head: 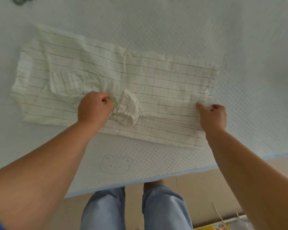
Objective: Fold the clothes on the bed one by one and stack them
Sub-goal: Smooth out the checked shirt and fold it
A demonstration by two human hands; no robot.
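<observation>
Fingers of both hands — left hand [94, 107], right hand [212, 116] — pinch the checked garment [156, 83].

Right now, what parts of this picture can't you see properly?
Head view, the only one:
- Dark object at the top left: cut off by the frame edge, can't tell what it is.
- Left hand fingertips: buried in the bunched cuff of the checked garment.
- Right hand fingertips: curled around the garment's edge.
- Yellow printed thing on the floor: cut off and blurred, print unreadable.
- Feet: hidden under the bed edge.
</observation>
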